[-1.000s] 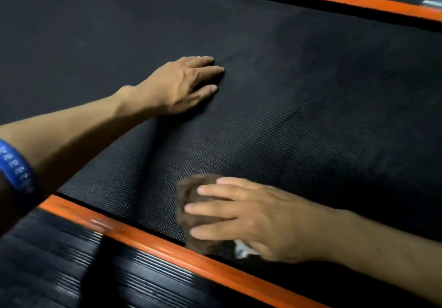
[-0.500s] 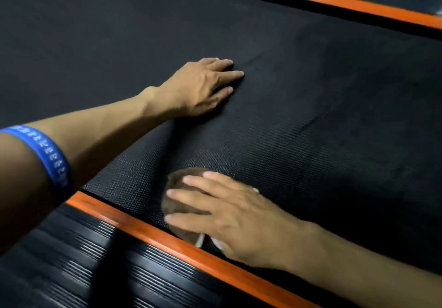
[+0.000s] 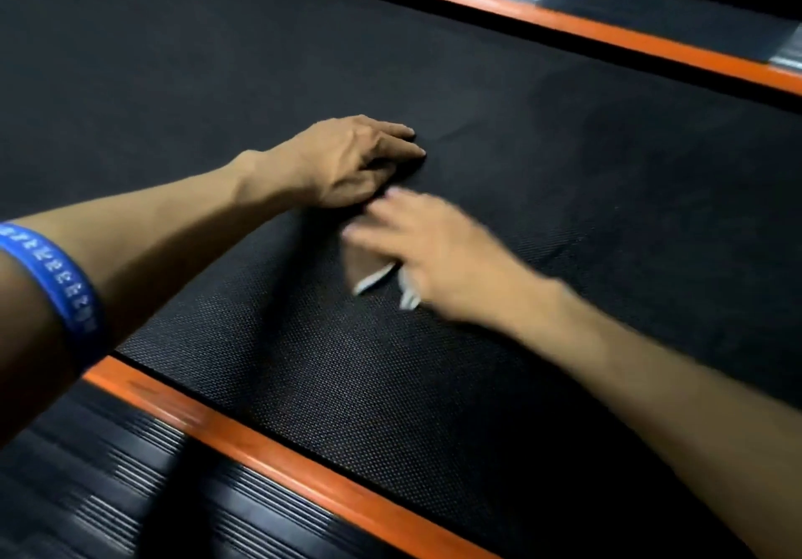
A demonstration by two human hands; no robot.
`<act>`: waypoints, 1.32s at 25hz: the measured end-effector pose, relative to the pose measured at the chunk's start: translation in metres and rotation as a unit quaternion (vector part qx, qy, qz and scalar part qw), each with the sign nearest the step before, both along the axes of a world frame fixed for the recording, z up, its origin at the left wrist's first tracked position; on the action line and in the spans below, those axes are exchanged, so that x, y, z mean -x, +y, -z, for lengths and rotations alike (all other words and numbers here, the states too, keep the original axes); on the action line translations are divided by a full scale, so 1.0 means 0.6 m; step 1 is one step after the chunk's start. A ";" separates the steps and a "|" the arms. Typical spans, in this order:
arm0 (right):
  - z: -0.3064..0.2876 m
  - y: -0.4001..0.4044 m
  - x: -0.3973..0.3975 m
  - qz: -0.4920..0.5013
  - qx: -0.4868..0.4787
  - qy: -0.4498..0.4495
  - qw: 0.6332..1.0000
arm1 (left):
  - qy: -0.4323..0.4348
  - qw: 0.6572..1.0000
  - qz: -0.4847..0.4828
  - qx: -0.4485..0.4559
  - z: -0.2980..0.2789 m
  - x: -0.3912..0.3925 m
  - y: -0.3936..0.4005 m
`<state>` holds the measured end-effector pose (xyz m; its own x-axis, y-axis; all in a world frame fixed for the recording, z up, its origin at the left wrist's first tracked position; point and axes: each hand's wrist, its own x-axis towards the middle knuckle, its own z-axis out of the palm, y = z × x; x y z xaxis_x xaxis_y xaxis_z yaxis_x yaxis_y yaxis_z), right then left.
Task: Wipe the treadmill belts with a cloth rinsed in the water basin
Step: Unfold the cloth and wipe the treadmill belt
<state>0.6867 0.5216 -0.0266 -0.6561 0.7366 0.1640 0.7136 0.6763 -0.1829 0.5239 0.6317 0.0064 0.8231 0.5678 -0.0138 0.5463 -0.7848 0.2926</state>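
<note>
In the head view, the left hand [image 3: 347,159] is laid flat on the black belt [image 3: 564,194], its fingers straight and held close together. Just beside it, on its near side, the right hand [image 3: 438,254] is seen blurred, with fingers stretched out and pressed on a brown cloth [image 3: 362,261]. The cloth is spread under those fingers on the belt, white edges showing by the palm. A blue wristband [image 3: 60,285] is worn on the left arm. An orange rail [image 3: 277,458] is seen nearer than both hands.
</note>
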 end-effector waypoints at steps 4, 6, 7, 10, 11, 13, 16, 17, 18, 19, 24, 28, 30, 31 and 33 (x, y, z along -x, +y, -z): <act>-0.001 0.105 -0.151 0.286 0.033 -0.010 0.958 | -0.007 0.998 -0.058 0.012 0.013 0.018 0.006; 0.005 0.107 -0.146 0.333 0.043 -0.016 0.942 | -0.017 0.996 -0.084 0.019 0.018 0.029 0.010; 0.009 0.094 -0.115 0.314 0.030 -0.036 0.948 | -0.024 0.995 -0.091 0.021 0.019 0.032 0.010; 0.008 0.012 0.023 0.183 -0.013 -0.026 0.983 | -0.036 0.996 -0.086 0.008 0.020 0.026 0.008; 0.005 -0.029 0.070 0.128 -0.005 -0.004 0.992 | -0.035 0.996 -0.081 0.003 0.020 0.021 0.008; -0.001 -0.101 0.138 0.029 0.042 0.034 0.998 | -0.035 0.996 -0.078 -0.001 0.019 0.011 0.009; 0.007 -0.095 0.127 -0.041 0.063 0.034 0.997 | -0.045 0.996 -0.073 -0.014 0.020 0.001 0.013; 0.007 -0.066 0.104 -0.043 0.055 0.030 0.997 | -0.044 0.996 -0.071 -0.023 0.022 0.000 0.014; 0.008 -0.030 0.074 -0.031 0.037 0.024 0.999 | -0.035 0.996 -0.076 -0.033 0.025 0.002 0.016; 0.010 0.012 0.038 -0.006 0.014 0.014 1.000 | -0.022 0.995 -0.091 -0.043 0.027 0.003 0.018; 0.012 0.182 -0.181 0.340 -0.024 0.009 0.940 | 0.004 0.985 -0.156 -0.067 0.022 0.006 0.022; 0.011 0.182 -0.141 0.424 -0.007 -0.014 0.905 | 0.020 0.986 -0.156 -0.061 0.029 0.001 0.019; 0.013 0.139 -0.058 0.312 -0.033 0.000 0.949 | 0.048 0.978 -0.192 -0.072 0.034 -0.004 0.025; 0.017 0.107 -0.021 0.252 -0.032 0.016 0.967 | 0.055 0.972 -0.216 -0.074 0.035 -0.006 0.030; 0.017 0.055 0.015 0.162 0.007 0.044 0.986 | 0.054 0.963 -0.257 -0.066 0.038 -0.005 0.035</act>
